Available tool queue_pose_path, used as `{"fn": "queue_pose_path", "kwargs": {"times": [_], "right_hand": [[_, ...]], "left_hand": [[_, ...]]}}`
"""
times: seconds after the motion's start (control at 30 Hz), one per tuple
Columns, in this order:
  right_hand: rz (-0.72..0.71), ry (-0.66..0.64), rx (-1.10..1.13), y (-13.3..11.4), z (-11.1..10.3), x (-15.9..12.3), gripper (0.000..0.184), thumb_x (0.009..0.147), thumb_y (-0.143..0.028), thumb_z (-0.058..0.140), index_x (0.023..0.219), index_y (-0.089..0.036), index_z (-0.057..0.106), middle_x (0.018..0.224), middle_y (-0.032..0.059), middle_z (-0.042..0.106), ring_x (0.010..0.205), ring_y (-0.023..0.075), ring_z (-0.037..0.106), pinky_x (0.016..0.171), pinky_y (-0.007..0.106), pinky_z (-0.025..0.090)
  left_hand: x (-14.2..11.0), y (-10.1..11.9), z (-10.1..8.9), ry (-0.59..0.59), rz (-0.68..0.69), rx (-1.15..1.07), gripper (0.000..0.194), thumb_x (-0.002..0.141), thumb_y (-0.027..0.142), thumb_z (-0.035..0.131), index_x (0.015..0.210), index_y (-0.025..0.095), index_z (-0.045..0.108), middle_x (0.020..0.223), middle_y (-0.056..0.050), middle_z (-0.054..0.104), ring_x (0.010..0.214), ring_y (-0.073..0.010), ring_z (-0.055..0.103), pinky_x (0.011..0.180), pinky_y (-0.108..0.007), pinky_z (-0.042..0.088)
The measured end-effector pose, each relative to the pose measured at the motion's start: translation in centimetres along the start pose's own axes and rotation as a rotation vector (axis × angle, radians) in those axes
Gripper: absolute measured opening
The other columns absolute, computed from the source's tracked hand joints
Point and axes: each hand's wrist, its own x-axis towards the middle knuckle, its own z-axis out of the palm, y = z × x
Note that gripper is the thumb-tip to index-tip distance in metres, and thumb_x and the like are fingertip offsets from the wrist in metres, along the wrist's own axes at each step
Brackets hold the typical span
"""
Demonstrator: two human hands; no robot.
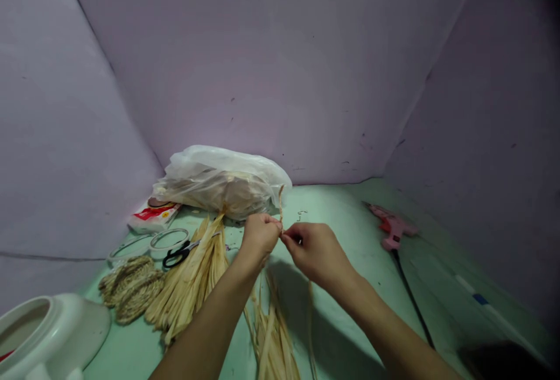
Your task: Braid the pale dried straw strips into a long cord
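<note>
In the middle of the head view, a thin twisted fibre cord (280, 202) stands up from between my two hands. My left hand (261, 234) pinches it from the left, fingers closed. My right hand (314, 250) grips it just below, thumb and fingertips pressed together close to the left fingertips. Under my hands, pale dry fibre strips (270, 333) lie loose on the green table, and one thin strand (311, 327) runs down below my right hand. Left of my left forearm lies a tied bundle of dry fibre strips (192, 287).
Scissors (175, 256), white rings (170, 239) and coiled braids (133, 287) lie at left, near a white pot (74, 330). A plastic bag (223, 179) sits at the back beside a red-white packet (153, 217). A pink glue gun (394, 225) with cord lies right.
</note>
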Motion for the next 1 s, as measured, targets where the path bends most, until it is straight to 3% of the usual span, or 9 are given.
{"fn": "queue_pose_path", "kwargs": {"times": [0.17, 0.33, 0.37, 0.43, 0.5, 0.63, 0.8, 0.9, 1.0], "right_hand": [[-0.170, -0.063, -0.137, -1.3, 1.3, -1.1, 0.018, 0.072, -0.014, 0.046, 0.068, -0.016, 0.064, 0.072, 0.0087, 0.065, 0.060, 0.0148, 0.054, 0.053, 0.024, 0.029], [0.025, -0.350, 0.169, 0.3, -0.8, -0.1, 0.015, 0.064, -0.028, 0.059, 0.058, -0.015, 0.064, 0.049, 0.0013, 0.056, 0.045, 0.0099, 0.046, 0.043, 0.021, 0.028], [0.118, -0.305, 0.281, 0.9, -1.5, 0.3, 0.019, 0.066, -0.030, 0.057, 0.059, -0.014, 0.063, 0.049, 0.0012, 0.055, 0.044, 0.0092, 0.046, 0.042, 0.020, 0.030], [0.335, -0.063, 0.481, 1.9, -2.6, 1.2, 0.021, 0.068, -0.033, 0.056, 0.070, -0.013, 0.063, 0.059, 0.0024, 0.058, 0.047, 0.0087, 0.049, 0.044, 0.019, 0.035], [0.453, 0.088, 0.669, 2.8, -3.3, 1.9, 0.023, 0.069, -0.033, 0.057, 0.082, -0.014, 0.060, 0.074, 0.0040, 0.060, 0.053, 0.0088, 0.053, 0.047, 0.020, 0.041], [0.471, 0.061, 0.913, 3.6, -3.6, 2.4, 0.017, 0.071, -0.029, 0.056, 0.078, -0.014, 0.058, 0.074, 0.0041, 0.059, 0.054, 0.0082, 0.055, 0.049, 0.020, 0.044], [0.471, 0.090, 0.993, 3.8, -3.8, 2.4, 0.012, 0.073, -0.023, 0.054, 0.067, -0.012, 0.054, 0.061, 0.0016, 0.057, 0.046, 0.0077, 0.053, 0.043, 0.019, 0.043], [0.537, 0.058, 1.044, 3.8, -3.7, 2.4, 0.016, 0.074, -0.015, 0.048, 0.059, -0.012, 0.049, 0.048, 0.0000, 0.052, 0.037, 0.0071, 0.048, 0.038, 0.019, 0.042], [0.599, -0.064, 1.145, 3.7, -3.3, 2.4, 0.018, 0.074, -0.010, 0.045, 0.056, -0.012, 0.048, 0.041, -0.0018, 0.047, 0.032, 0.0051, 0.042, 0.034, 0.016, 0.037]], "left_hand": [[-0.2, 0.4, -0.2, -0.046, -0.116, -0.173, 0.009, 0.051, 0.008, 0.041, 0.053, 0.016, 0.044, 0.039, 0.006, 0.036, 0.034, -0.0051, 0.028, 0.036, -0.018, 0.019], [-0.1, 0.1, -0.2, -0.163, -0.098, -0.080, 0.009, 0.052, 0.007, 0.041, 0.052, 0.016, 0.044, 0.040, 0.006, 0.038, 0.031, -0.0040, 0.025, 0.034, -0.019, 0.014], [-0.1, 0.0, -0.1, -0.198, -0.089, -0.063, 0.008, 0.052, 0.007, 0.042, 0.053, 0.015, 0.044, 0.040, 0.006, 0.039, 0.030, -0.0038, 0.025, 0.034, -0.019, 0.014], [-0.3, -0.2, 0.2, -0.246, -0.051, -0.018, 0.007, 0.053, 0.008, 0.043, 0.053, 0.015, 0.045, 0.040, 0.006, 0.041, 0.030, -0.0035, 0.024, 0.035, -0.019, 0.015], [-0.7, -0.2, 0.7, -0.271, -0.004, 0.034, 0.007, 0.053, 0.008, 0.044, 0.052, 0.015, 0.046, 0.039, 0.006, 0.041, 0.031, -0.0033, 0.025, 0.036, -0.019, 0.017], [-1.2, 0.0, 1.3, -0.314, 0.090, 0.104, 0.008, 0.055, 0.009, 0.044, 0.050, 0.014, 0.047, 0.038, 0.006, 0.040, 0.035, -0.0039, 0.028, 0.041, -0.018, 0.023], [-1.4, 0.1, 1.4, -0.414, 0.220, 0.193, 0.007, 0.060, 0.012, 0.044, 0.054, 0.015, 0.047, 0.047, 0.004, 0.044, 0.044, -0.0061, 0.034, 0.046, -0.019, 0.027], [-2.0, 0.0, 1.3, -0.426, 0.433, 0.436, 0.008, 0.063, 0.014, 0.043, 0.055, 0.016, 0.046, 0.052, 0.002, 0.047, 0.052, -0.0087, 0.040, 0.050, -0.020, 0.026], [-2.9, 0.0, 1.3, -0.399, 0.619, 0.704, 0.008, 0.061, 0.010, 0.042, 0.059, 0.017, 0.047, 0.055, 0.001, 0.049, 0.054, -0.0100, 0.041, 0.051, -0.021, 0.023]]}}
